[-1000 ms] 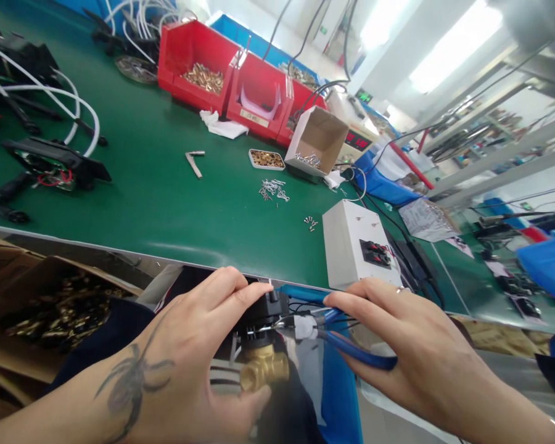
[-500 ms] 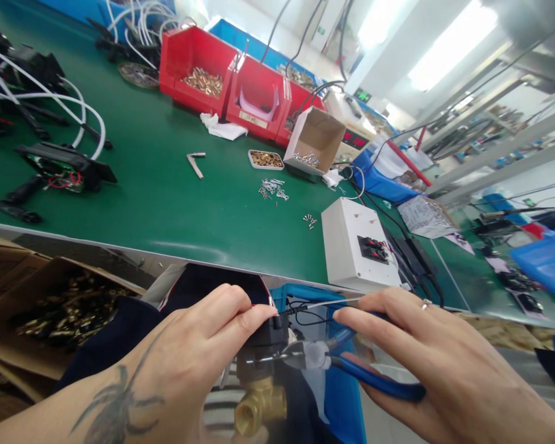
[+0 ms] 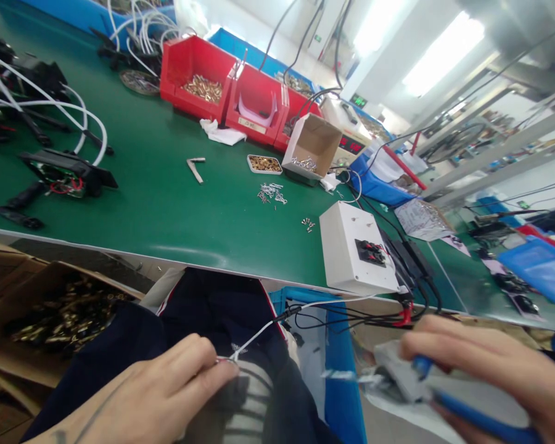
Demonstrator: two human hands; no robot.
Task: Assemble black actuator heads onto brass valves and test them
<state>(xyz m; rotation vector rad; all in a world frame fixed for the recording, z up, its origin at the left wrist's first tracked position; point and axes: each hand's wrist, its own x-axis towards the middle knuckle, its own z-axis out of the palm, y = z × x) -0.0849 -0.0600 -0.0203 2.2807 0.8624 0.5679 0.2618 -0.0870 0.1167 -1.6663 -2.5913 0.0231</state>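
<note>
My left hand (image 3: 166,394) is closed, with thumb and forefinger pinching a thin white cable (image 3: 259,333) above my lap. The cable runs to a dark connector (image 3: 285,315) and on toward the table edge. Below the fingers show a dark part and a grey ribbed piece (image 3: 247,404), both partly covered by the hand. At the right, smeared by motion, my right hand (image 3: 494,376) is wrapped round blue-handled cutting pliers (image 3: 407,376). A pale, blurred strip (image 3: 340,375) appears at their jaws; I cannot tell what it is.
Beyond the green table edge (image 3: 222,262) are a white switch box (image 3: 345,246), small screws (image 3: 308,224), metal clips (image 3: 272,193), a tin of brass parts (image 3: 264,164) and red bins (image 3: 189,98). A blue crate (image 3: 342,382) stands below; a carton (image 3: 9,308) is at left.
My left hand has moved down and left, drawing the white cable with it. My right hand has swung right and down with the pliers, away from the left hand. The brass fitting no longer shows.
</note>
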